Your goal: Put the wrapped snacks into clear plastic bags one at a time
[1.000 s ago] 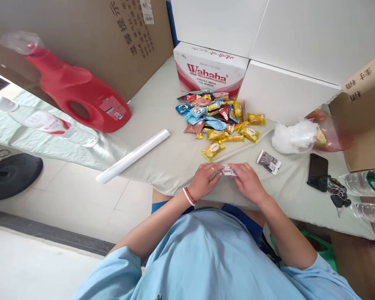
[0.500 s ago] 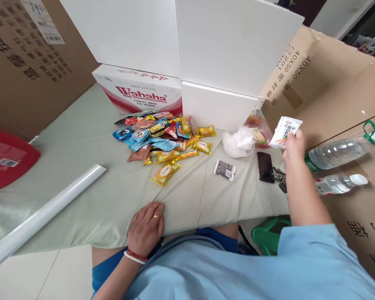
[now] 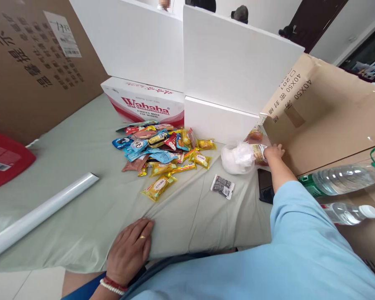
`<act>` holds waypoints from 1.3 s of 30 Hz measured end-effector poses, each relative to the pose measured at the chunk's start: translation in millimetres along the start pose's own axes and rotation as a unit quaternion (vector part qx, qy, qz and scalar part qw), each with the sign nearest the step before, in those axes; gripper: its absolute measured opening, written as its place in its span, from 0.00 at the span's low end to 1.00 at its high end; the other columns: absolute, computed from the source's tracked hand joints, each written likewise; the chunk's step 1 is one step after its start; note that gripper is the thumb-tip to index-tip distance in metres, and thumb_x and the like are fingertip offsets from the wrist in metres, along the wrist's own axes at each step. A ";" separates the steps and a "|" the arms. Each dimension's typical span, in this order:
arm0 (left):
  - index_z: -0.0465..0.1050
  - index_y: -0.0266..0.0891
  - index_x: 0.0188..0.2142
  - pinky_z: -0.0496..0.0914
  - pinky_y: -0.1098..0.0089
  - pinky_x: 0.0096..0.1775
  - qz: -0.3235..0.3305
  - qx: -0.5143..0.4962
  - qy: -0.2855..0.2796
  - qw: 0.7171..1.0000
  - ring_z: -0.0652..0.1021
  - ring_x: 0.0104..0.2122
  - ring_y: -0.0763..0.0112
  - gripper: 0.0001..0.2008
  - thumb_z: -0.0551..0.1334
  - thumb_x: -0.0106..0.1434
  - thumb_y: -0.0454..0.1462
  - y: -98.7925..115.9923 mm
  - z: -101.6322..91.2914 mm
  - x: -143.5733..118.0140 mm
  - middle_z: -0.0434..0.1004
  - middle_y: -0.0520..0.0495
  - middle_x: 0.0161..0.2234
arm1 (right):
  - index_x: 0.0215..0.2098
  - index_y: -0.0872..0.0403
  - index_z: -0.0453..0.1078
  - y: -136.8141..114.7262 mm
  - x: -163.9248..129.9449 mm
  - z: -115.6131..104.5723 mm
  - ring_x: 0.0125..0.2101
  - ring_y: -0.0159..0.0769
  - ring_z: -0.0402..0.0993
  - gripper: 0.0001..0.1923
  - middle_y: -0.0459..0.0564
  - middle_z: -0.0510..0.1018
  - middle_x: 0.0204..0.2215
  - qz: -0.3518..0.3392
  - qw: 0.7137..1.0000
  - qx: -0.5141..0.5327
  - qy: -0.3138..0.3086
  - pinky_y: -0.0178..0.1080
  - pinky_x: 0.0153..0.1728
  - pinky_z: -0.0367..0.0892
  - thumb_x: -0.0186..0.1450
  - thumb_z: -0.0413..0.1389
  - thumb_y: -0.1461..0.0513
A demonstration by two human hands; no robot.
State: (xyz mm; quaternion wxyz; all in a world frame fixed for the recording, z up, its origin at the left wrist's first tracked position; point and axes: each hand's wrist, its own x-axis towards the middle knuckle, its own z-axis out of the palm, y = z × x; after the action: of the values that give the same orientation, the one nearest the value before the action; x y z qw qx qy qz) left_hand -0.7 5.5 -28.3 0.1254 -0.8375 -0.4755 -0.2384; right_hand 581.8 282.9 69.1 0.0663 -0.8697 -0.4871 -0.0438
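The right hand (image 3: pixel 275 151) has descended to the clear, reddish-tinted plastic container (image 3: pixel 255 136). The white printed plastic packet (image 3: pixel 263 154), partly hidden, appears lowered there, judged to be set aside. Finger grip: cannot tell. The left hand (image 3: pixel 129 250) remains empty, fingers together, on the grey-green cloth-covered table (image 3: pixel 175 221).

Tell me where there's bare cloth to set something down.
Two patches of bare cloth: one between the brown carton, white roll and snack pile; another between the left hand and the small dark packet. It's crowded in front of the Wahaha box, where the snack pile lies, and around the plastic bag, right hand and phone.
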 end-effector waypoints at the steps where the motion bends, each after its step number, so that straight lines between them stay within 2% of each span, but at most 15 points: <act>1: 0.72 0.38 0.52 0.71 0.59 0.49 -0.002 -0.002 0.001 1.000 0.80 0.47 0.56 0.13 0.57 0.69 0.30 0.4 -0.3 0.5 0.82 0.40 0.46 | 0.51 0.63 0.76 0.3 0.4 -0.8 0.58 0.59 0.68 0.14 0.70 0.75 0.53 0.019 1.000 -0.002 0.007 0.64 0.55 0.65 0.71 0.56 0.64; 3: 0.73 0.38 0.52 0.71 0.59 0.49 -0.008 -0.005 0.000 1.000 0.80 0.47 0.56 0.14 0.58 0.69 0.30 1.3 -1.2 1.2 0.82 0.40 0.46 | 0.48 0.65 0.77 2.3 -5.0 -5.4 0.59 0.62 0.65 0.15 0.75 0.74 0.53 0.050 0.997 0.021 0.051 0.63 0.53 0.64 0.68 0.51 0.68; 5: 0.73 0.38 0.52 0.71 0.60 0.49 -0.014 -0.007 -0.003 1.000 0.80 0.47 0.56 0.14 0.58 0.69 0.30 2.5 -1.9 1.0 0.82 0.40 0.47 | 0.50 0.62 0.77 5.1 -22.4 -12.2 0.57 0.57 0.67 0.19 0.72 0.73 0.54 0.057 0.991 0.050 0.106 0.57 0.52 0.65 0.68 0.47 0.68; 7: 0.73 0.38 0.52 0.71 0.60 0.49 -0.018 -0.010 -0.003 1.000 0.80 0.48 0.56 0.14 0.59 0.68 0.30 3.5 -1.9 0.0 0.82 0.40 0.47 | 0.50 0.59 0.76 8.1 -53.5 -18.2 0.52 0.52 0.70 0.21 0.66 0.76 0.50 0.017 0.977 0.113 0.181 0.52 0.51 0.66 0.68 0.44 0.66; 9: 0.74 0.38 0.52 0.71 0.60 0.50 -0.022 -0.015 -0.002 1.000 0.80 0.48 0.57 0.14 0.59 0.68 0.30 4.1 -1.2 -1.5 0.82 0.40 0.47 | 0.47 0.57 0.77 11.5 -94.5 -21.1 0.46 0.48 0.74 0.19 0.61 0.80 0.44 -0.075 0.947 0.199 0.240 0.48 0.51 0.67 0.68 0.46 0.63; 12: 0.75 0.39 0.53 0.71 0.61 0.51 -0.033 -0.020 -0.002 0.999 0.80 0.49 0.57 0.16 0.59 0.67 0.30 4.2 0.3 -4.1 0.83 0.41 0.47 | 0.41 0.53 0.79 13.2 -152.8 -21.0 0.41 0.44 0.78 0.16 0.55 0.83 0.39 -0.198 0.917 0.262 0.227 0.45 0.48 0.70 0.68 0.49 0.60; 14: 0.75 0.40 0.53 0.71 0.61 0.51 -0.039 -0.022 -0.006 0.999 0.80 0.50 0.58 0.17 0.59 0.67 0.31 4.2 1.2 -5.5 0.83 0.41 0.48 | 0.41 0.52 0.79 9.6 -175.2 -21.7 0.41 0.43 0.79 0.15 0.53 0.83 0.38 -0.230 0.915 0.264 0.203 0.44 0.48 0.71 0.68 0.50 0.59; 17: 0.76 0.41 0.53 0.71 0.60 0.51 -0.039 -0.022 -0.013 0.999 0.80 0.50 0.57 0.17 0.58 0.67 0.31 4.3 2.3 -6.7 0.83 0.41 0.48 | 0.42 0.52 0.79 -1.6 -178.2 -28.2 0.41 0.44 0.79 0.16 0.54 0.83 0.39 -0.213 0.919 0.260 0.204 0.45 0.48 0.71 0.68 0.49 0.60; 21: 0.77 0.41 0.52 0.71 0.59 0.52 -0.054 -0.037 -0.021 0.998 0.80 0.51 0.56 0.16 0.58 0.67 0.32 5.7 3.6 -7.9 0.83 0.41 0.49 | 0.46 0.54 0.77 -24.0 -156.0 -43.8 0.44 0.46 0.77 0.18 0.58 0.80 0.41 -0.187 0.921 0.246 0.238 0.47 0.49 0.70 0.69 0.46 0.61; 24: 0.77 0.42 0.53 0.70 0.58 0.54 -0.071 -0.058 -0.026 0.995 0.79 0.53 0.56 0.17 0.57 0.68 0.32 7.4 4.1 -8.9 0.82 0.41 0.50 | 0.51 0.55 0.76 -45.4 -145.1 -50.8 0.48 0.47 0.73 0.18 0.60 0.76 0.49 -0.231 0.925 0.204 0.220 0.47 0.50 0.69 0.69 0.50 0.61; 28: 0.77 0.40 0.52 0.70 0.58 0.54 -0.075 -0.061 -0.015 0.995 0.79 0.52 0.56 0.16 0.57 0.68 0.32 9.2 4.0 -9.5 0.82 0.40 0.50 | 0.40 0.50 0.79 -66.6 -145.4 -52.6 0.54 0.52 0.65 0.09 0.58 0.74 0.51 -0.282 0.950 0.087 0.104 0.47 0.50 0.67 0.65 0.58 0.60; 31: 0.78 0.40 0.52 0.71 0.58 0.54 -0.074 -0.064 -0.018 0.995 0.79 0.53 0.56 0.16 0.57 0.68 0.31 9.2 4.0 -10.3 0.82 0.40 0.50 | 0.35 0.50 0.79 -67.0 -152.8 -61.4 0.51 0.51 0.65 0.08 0.57 0.75 0.46 -0.260 0.949 0.120 0.128 0.48 0.51 0.67 0.65 0.57 0.60; 35: 0.79 0.41 0.48 0.72 0.56 0.53 -0.119 -0.138 -0.014 0.983 0.79 0.51 0.56 0.13 0.57 0.69 0.33 7.8 1.4 -10.0 0.82 0.42 0.49 | 0.38 0.52 0.78 -55.6 -175.7 -85.1 0.40 0.43 0.72 0.10 0.54 0.76 0.42 -0.213 0.891 0.349 0.198 0.47 0.44 0.70 0.64 0.60 0.55; 37: 0.79 0.41 0.45 0.73 0.57 0.51 -0.185 -0.215 0.003 0.959 0.80 0.49 0.58 0.12 0.56 0.70 0.35 10.1 -3.8 -5.7 0.81 0.42 0.47 | 0.41 0.51 0.76 -56.9 -198.0 -89.5 0.37 0.41 0.74 0.13 0.52 0.77 0.40 -0.182 0.832 0.500 0.160 0.46 0.40 0.72 0.62 0.61 0.53; 39: 0.78 0.41 0.43 0.75 0.58 0.50 -0.259 -0.313 0.015 0.914 0.80 0.46 0.61 0.11 0.56 0.71 0.37 17.8 -12.1 3.2 0.80 0.42 0.45 | 0.43 0.49 0.76 -68.3 -230.1 -81.3 0.40 0.43 0.77 0.15 0.51 0.79 0.40 -0.157 0.760 0.626 0.075 0.46 0.41 0.73 0.60 0.63 0.52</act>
State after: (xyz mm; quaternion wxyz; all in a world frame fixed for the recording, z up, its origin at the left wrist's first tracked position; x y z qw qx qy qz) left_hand 12.6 -6.6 -16.0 -0.2024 -0.6780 -0.5745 -0.4116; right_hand 402.5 111.7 121.9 0.6246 -0.5399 -0.5290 0.1962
